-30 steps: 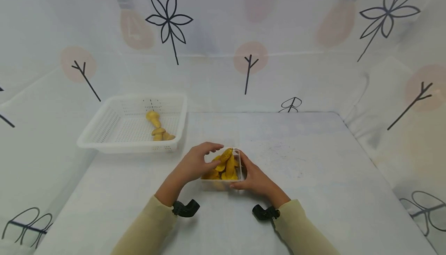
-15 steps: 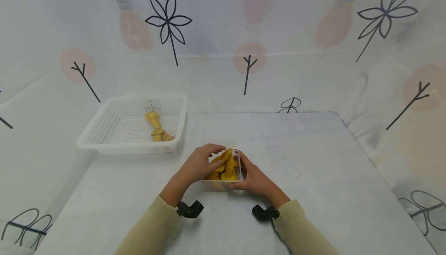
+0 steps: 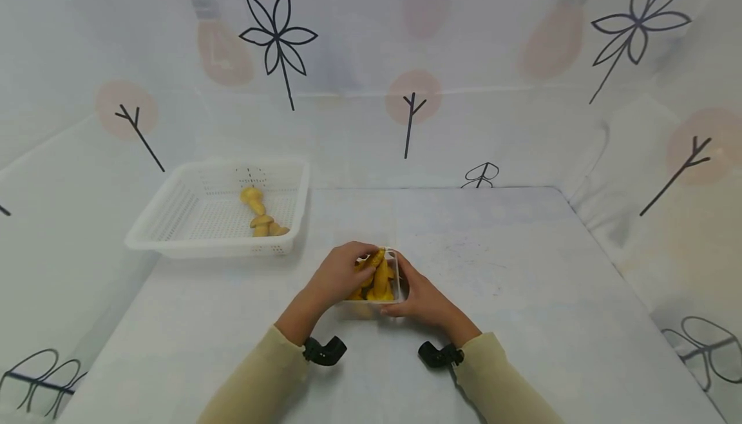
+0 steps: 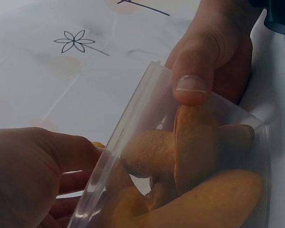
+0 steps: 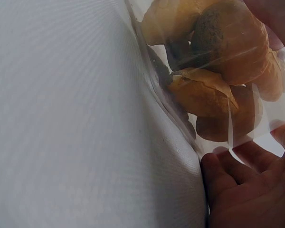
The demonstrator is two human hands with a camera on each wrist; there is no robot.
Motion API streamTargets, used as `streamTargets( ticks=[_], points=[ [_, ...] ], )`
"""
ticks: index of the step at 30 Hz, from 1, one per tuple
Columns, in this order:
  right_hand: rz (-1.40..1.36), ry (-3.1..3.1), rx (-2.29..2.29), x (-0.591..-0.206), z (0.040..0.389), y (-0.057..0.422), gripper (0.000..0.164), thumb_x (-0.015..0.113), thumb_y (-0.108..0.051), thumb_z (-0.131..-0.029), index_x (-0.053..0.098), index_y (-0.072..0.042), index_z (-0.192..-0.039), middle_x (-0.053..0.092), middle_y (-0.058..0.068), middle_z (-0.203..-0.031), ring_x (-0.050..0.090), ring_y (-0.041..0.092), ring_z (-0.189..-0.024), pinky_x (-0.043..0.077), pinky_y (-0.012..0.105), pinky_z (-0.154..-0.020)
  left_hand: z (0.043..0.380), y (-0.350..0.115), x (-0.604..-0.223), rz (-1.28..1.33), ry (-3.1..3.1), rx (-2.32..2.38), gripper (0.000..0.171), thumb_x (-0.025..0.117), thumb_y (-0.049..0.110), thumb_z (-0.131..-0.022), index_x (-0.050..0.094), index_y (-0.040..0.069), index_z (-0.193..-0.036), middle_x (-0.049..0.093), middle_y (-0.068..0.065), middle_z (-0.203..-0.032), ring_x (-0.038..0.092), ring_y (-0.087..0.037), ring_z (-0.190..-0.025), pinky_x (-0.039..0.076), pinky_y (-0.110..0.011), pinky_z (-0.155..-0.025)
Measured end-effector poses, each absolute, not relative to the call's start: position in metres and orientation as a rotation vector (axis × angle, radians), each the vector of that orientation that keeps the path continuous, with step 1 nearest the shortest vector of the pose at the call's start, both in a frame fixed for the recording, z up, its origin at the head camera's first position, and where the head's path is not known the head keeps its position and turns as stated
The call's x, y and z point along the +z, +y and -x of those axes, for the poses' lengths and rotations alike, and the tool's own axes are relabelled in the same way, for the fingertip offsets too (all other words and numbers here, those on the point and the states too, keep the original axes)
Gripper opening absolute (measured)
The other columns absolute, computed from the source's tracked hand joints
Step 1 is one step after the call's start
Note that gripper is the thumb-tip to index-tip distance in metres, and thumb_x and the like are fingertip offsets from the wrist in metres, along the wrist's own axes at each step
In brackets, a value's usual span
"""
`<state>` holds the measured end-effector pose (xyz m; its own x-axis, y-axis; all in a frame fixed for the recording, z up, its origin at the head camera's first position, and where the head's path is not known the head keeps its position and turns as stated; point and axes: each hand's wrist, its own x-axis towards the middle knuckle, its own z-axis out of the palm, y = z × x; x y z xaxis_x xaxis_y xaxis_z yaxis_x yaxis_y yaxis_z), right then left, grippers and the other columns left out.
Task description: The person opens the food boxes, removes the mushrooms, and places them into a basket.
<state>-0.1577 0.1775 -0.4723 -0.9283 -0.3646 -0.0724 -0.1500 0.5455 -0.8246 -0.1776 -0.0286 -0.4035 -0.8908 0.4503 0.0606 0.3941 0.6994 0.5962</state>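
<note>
A clear plastic box (image 3: 361, 312) stands on the white table, filled with several yellow mushrooms (image 3: 381, 285). My right hand (image 3: 426, 296) grips its right side, thumb along the front wall and fingers around the far corner. In the right wrist view, fingertips (image 5: 217, 173) press against the box low down by the tabletop. My left hand (image 3: 339, 276) reaches over the left rim and pinches the uppermost mushroom (image 3: 377, 258) between thumb and fingers. The left wrist view shows that hand (image 4: 33, 166) behind the box edge, with only a sliver of yellow visible at its fingertips.
A white perforated plastic basket (image 3: 214, 249) stands at the back left. Inside it lie a yellow mushroom (image 3: 252, 199) and more light yellow mushrooms (image 3: 262, 225) near its front right corner. A patterned white cloth backdrop (image 3: 348, 127) rises behind the table.
My left hand has moved slightly right, further over the box, and its fingers have drawn in around the top mushroom. The right hand and the box stay nearly in place.
</note>
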Motion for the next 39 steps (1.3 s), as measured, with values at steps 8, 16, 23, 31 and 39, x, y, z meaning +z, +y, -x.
streamTargets(
  ticks=[8, 16, 23, 31, 39],
  points=[
    [0.437, 2.555, -1.335, -0.475, 0.159, 0.177, 0.119, 0.084, -0.052, -0.067, 0.008, -0.032, -0.156, 0.022, 0.000, -0.161, 0.026, 0.026, -0.147, 0.022, 0.057, -0.118, 0.178, -0.026, -0.406, -0.698, 2.839, 0.988, 0.035, 0.065, 0.020, -0.092, 0.062, 0.014, -0.127, 0.063, -0.002, -0.126, 0.062, -0.019, -0.111, 0.053, -0.037, -0.097],
    [0.454, 2.560, -1.349, -0.475, 0.158, 0.177, 0.118, 0.084, -0.051, -0.067, 0.008, -0.034, -0.155, 0.022, -0.001, -0.161, 0.026, 0.026, -0.147, 0.023, 0.058, -0.118, 0.177, -0.025, -0.403, -0.712, 2.840, 1.005, 0.032, 0.063, 0.017, -0.092, 0.063, 0.012, -0.124, 0.064, -0.003, -0.122, 0.062, -0.019, -0.108, 0.054, -0.037, -0.095],
    [0.444, 2.557, -1.342, -0.474, 0.158, 0.177, 0.119, 0.084, -0.051, -0.067, 0.007, -0.031, -0.156, 0.022, 0.000, -0.161, 0.027, 0.025, -0.147, 0.025, 0.056, -0.117, 0.175, -0.026, -0.402, -0.718, 2.829, 1.057, 0.033, 0.062, 0.017, -0.092, 0.062, 0.013, -0.125, 0.064, -0.002, -0.122, 0.062, -0.018, -0.108, 0.055, -0.036, -0.094],
    [0.444, 2.555, -1.348, -0.473, 0.157, 0.176, 0.118, 0.085, -0.048, -0.067, 0.009, -0.031, -0.156, 0.024, 0.000, -0.161, 0.029, 0.024, -0.146, 0.026, 0.054, -0.118, 0.171, -0.028, -0.397, -0.764, 2.858, 1.138, 0.034, 0.063, 0.015, -0.092, 0.062, 0.013, -0.125, 0.064, -0.002, -0.121, 0.062, -0.015, -0.108, 0.056, -0.032, -0.091],
    [0.444, 2.566, -1.341, -0.474, 0.157, 0.177, 0.120, 0.085, -0.051, -0.066, 0.008, -0.030, -0.156, 0.025, 0.001, -0.160, 0.029, 0.025, -0.146, 0.025, 0.055, -0.117, 0.169, -0.033, -0.392, -0.858, 2.869, 1.291, 0.033, 0.064, 0.011, -0.091, 0.063, 0.014, -0.124, 0.065, 0.000, -0.119, 0.063, -0.013, -0.106, 0.056, -0.028, -0.088]
  ],
)
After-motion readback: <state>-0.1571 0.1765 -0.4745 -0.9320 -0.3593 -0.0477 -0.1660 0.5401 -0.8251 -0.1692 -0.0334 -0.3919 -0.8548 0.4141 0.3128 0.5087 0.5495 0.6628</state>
